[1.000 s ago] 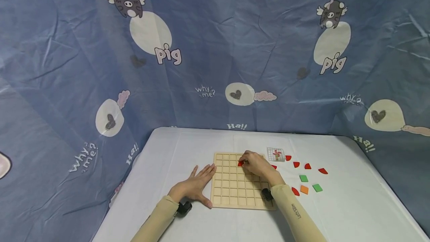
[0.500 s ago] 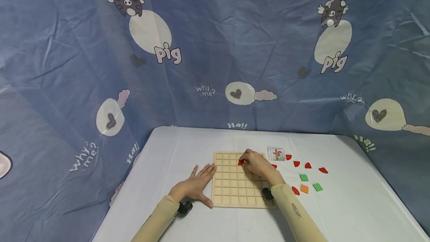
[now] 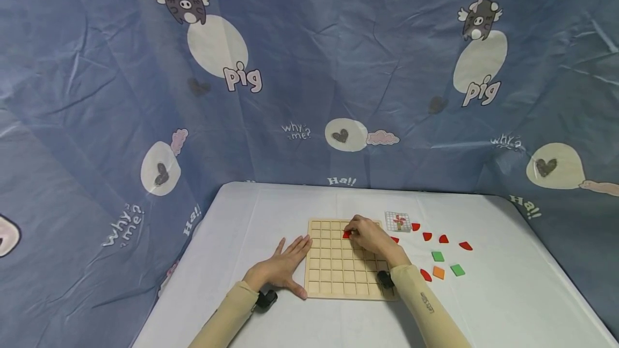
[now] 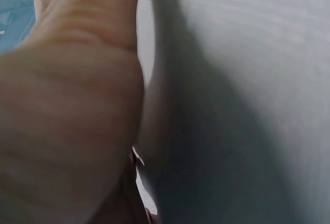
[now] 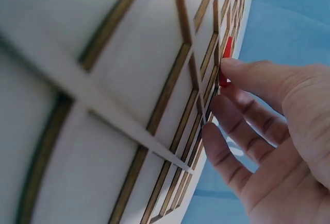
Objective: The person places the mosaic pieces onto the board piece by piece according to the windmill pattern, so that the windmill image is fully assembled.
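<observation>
Holding almost the same spot over the last second, the right hand showed no clear shift: thumb and finger pinched a red piece over the upper middle of the board. That suggested careful setting rather than carrying, with the piece not yet released; whether it sat fully in a cell could not be told. The left hand stayed spread, gripping nothing, its fingertips and thumb touching the board's left edge. Right of the board lay the card, more red pieces, two green squares and an orange square. The right forearm covered part of the board's right side, and one red piece was partly hidden.
</observation>
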`<state>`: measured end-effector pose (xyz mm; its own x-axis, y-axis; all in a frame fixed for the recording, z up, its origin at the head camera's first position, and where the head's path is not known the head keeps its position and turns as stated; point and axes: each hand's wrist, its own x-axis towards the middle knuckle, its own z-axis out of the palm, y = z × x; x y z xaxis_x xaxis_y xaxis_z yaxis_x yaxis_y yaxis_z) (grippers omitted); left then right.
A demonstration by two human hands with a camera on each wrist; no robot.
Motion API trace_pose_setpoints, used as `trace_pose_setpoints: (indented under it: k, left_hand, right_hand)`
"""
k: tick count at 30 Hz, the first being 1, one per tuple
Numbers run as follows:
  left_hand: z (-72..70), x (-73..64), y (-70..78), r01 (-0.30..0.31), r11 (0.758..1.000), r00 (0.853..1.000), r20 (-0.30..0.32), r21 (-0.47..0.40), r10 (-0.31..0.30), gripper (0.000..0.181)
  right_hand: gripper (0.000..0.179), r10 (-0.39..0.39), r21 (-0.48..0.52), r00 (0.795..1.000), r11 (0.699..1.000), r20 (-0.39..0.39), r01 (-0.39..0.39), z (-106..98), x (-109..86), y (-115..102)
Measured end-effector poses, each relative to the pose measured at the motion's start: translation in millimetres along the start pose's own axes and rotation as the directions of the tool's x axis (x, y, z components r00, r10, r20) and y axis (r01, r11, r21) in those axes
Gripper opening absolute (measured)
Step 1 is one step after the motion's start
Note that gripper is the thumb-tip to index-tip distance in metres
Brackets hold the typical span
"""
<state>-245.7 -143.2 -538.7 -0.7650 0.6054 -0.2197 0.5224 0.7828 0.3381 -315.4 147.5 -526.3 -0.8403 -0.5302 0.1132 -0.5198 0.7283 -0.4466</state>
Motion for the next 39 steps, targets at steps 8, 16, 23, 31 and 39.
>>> trace_pose_setpoints:
  k: [8, 16, 23, 31, 39]
  left_hand:
    - [1.6, 0.1, -0.8, -0.001, 1.0, 1.0, 0.001, 0.013, 0.001, 0.137]
    - [0.4, 1.8, -2.0, -0.003, 1.0, 1.0, 0.0, 0.017, 0.003, 0.137]
    - [1.9, 1.2, -2.4, -0.002, 1.0, 1.0, -0.006, 0.009, 0.002, 0.138]
    - [3.1, 2.3, -3.3, 0.003, 1.0, 1.0, -0.005, 0.018, -0.003, 0.137]
    - [3.0, 2.9, -3.9, -0.002, 1.0, 1.0, -0.001, 0.019, 0.002, 0.137]
  right_hand:
    - [0.019, 0.023, 0.056, 0.999, 0.998, 0.023, -0.025, -3.2, 3.0, -1.2]
    - [0.02, 0.017, 0.04, 1.0, 0.999, 0.016, -0.018, -3.8, 0.5, -1.2]
    - [0.019, 0.013, 0.016, 1.0, 1.0, -0.013, -0.013, -1.0, -0.7, -3.7]
    - [0.015, 0.024, 0.014, 0.999, 1.0, -0.027, -0.024, 1.6, 1.9, -2.7]
    - [0.017, 0.086, 0.028, 0.996, 0.996, -0.018, -0.085, -3.3, 0.6, 0.9]
